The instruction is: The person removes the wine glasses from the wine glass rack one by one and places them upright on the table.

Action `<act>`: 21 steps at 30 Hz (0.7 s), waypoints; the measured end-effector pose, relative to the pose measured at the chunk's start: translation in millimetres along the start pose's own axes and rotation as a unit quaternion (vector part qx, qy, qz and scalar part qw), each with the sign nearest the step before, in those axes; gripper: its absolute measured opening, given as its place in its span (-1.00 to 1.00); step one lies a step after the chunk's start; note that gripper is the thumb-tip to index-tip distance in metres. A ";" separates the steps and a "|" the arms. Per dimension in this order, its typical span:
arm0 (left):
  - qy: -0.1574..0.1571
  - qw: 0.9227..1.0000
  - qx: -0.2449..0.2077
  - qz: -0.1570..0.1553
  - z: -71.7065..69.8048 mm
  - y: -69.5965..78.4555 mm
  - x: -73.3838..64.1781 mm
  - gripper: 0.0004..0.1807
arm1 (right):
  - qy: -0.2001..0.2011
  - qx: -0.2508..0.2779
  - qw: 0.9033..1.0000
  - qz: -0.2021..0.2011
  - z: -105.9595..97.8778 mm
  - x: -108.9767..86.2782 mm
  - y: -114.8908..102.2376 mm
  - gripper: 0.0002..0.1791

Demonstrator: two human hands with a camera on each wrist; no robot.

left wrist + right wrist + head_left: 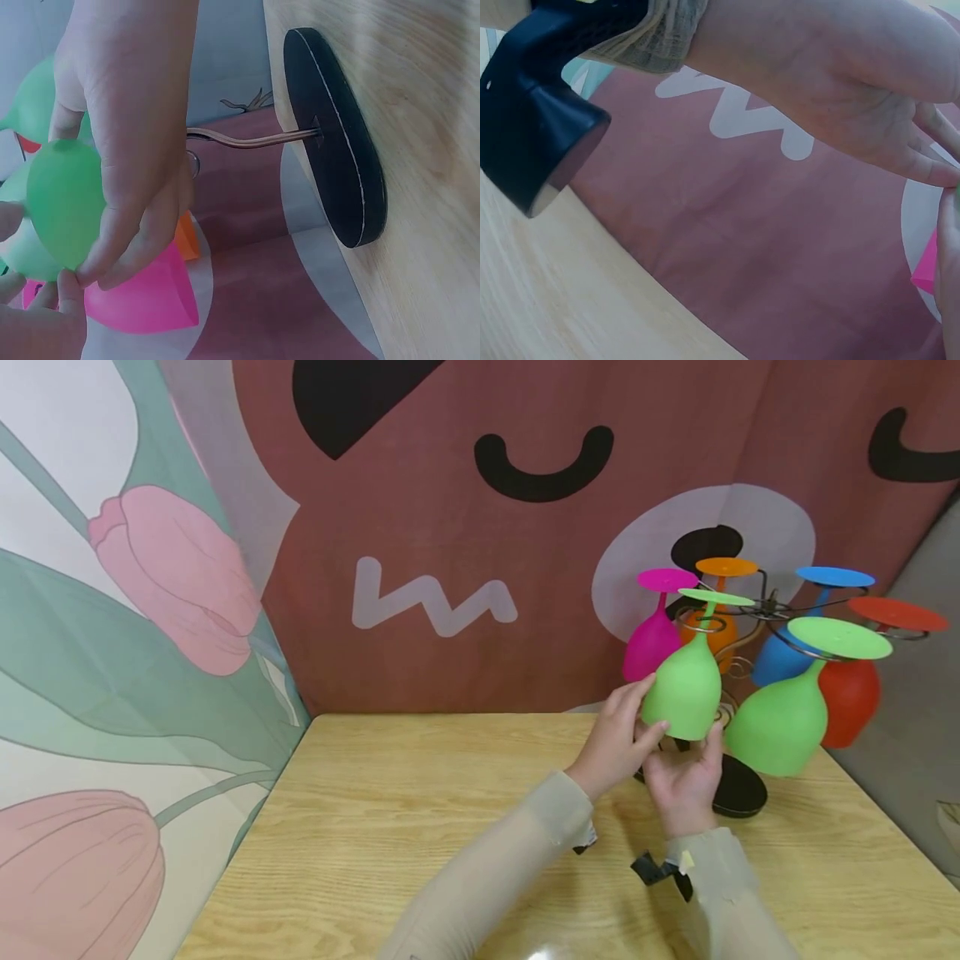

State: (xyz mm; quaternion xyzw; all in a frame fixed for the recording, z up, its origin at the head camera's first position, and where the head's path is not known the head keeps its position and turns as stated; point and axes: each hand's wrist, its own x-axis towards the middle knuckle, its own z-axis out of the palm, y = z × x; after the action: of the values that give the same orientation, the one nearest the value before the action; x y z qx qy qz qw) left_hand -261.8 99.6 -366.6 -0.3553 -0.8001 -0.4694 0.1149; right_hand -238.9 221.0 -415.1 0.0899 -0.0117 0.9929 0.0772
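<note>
Both hands hold one green goblet (684, 689), which is upside down, tilted a little, with its foot on top. Its stem is at a wire loop of the goblet rack (768, 606); whether it rests in the loop I cannot tell. My left hand (618, 731) grips the bowl from the left, thumb in front. From below, my right hand (686, 781) holds the bowl near its rim, thumb on the right side. In the left wrist view, fingers of both hands surround the green bowl (64, 210). Hands fill the right wrist view's right edge, with the goblet mostly cut off.
Other goblets hang upside down on the rack: pink (651, 647), orange (727, 566), blue (783, 660), red (851, 706) and a second green one (780, 727). The rack's black base (741, 792) stands on the wooden table (420, 810). A printed curtain (420, 668) hangs behind.
</note>
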 end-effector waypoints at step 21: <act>-0.016 0.995 0.091 0.043 5.1 -0.8 -12.7 -0.31 | 0.040 0.062 0.997 0.012 -5.1 -12.7 0.4 -0.50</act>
State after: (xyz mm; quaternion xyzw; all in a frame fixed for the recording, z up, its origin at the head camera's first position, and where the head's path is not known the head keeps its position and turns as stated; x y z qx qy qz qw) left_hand -252.4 97.8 -376.5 -0.3848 -0.8253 -0.3832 0.1545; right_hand -227.6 218.9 -422.4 0.0544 0.0522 0.9954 0.0596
